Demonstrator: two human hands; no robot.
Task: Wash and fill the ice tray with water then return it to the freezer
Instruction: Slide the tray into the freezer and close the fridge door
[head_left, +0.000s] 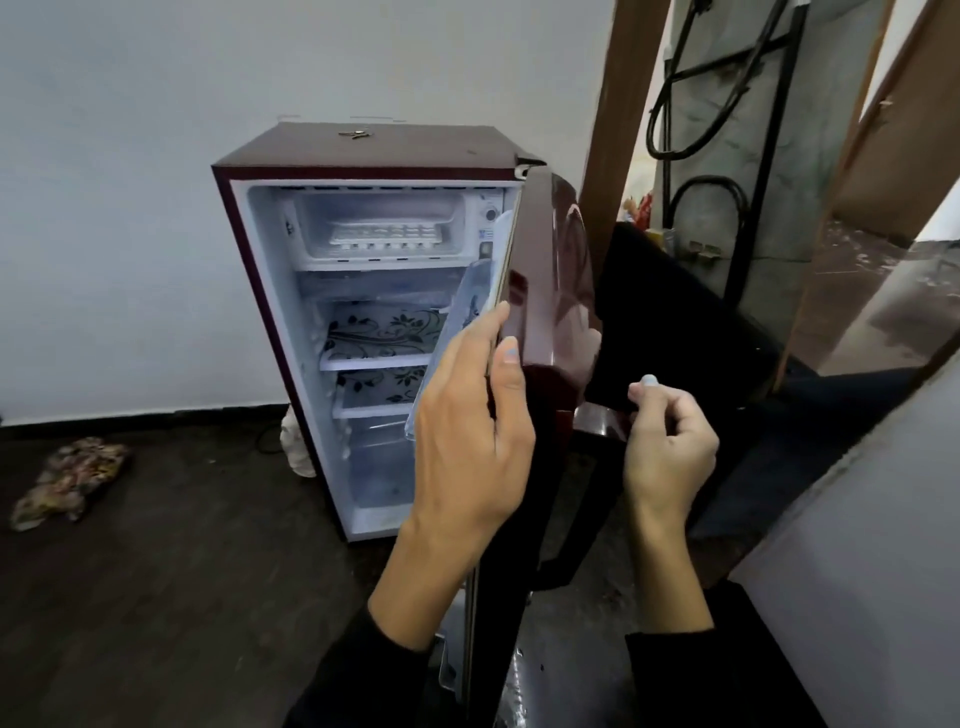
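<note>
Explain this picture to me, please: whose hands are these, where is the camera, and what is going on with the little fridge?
There is no robot here. A person wears a wide-angle camera on the head, so you look forward and down at their own two hands.

The left hand holds the edge of the fridge door, which stands open: its fingers lie on the inner side and the thumb on the dark red front. The right hand hangs beside the door with loosely curled fingers and holds nothing.

Inside the small fridge, the freezer compartment at the top is open, and a white ice tray lies in it. Below are shelves with a flower pattern.

Some keys lie on top of the fridge, and a crumpled cloth lies on the dark floor to the left.
</note>
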